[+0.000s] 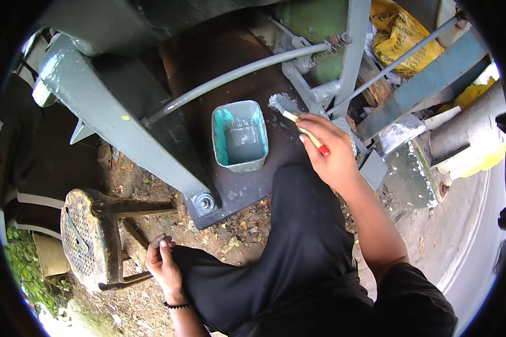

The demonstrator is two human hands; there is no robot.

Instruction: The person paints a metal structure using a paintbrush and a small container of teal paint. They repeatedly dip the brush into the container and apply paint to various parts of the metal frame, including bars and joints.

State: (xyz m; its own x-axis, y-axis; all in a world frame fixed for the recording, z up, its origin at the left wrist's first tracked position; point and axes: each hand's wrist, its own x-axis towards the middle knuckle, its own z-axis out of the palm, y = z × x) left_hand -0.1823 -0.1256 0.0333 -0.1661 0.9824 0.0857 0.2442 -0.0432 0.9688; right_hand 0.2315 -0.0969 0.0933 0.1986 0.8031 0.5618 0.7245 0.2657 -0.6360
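Note:
My right hand [331, 149] is closed around a paintbrush [323, 149] with a pale handle and a red end. The brush's grey, paint-wet bristles rest near a grey metal bracket [320, 95], right of the paint container. That container [219, 159] is an open rectangular tub with grey paint inside and turquoise smears on its walls. It sits on a dark board [247, 194] in front of my knee. Beside my other knee, near a worn stool, my left hand [164, 264] has its fingers curled together; nothing shows in them.
A grey-painted metal leg [129, 135] slants along the left, and a curved grey rod [230, 76] crosses above the tub. The upturned stool [84, 241] lies on leaf-strewn soil. To the right are a yellow sack [405, 39], a blue beam [421, 84] and a concrete block [407, 174].

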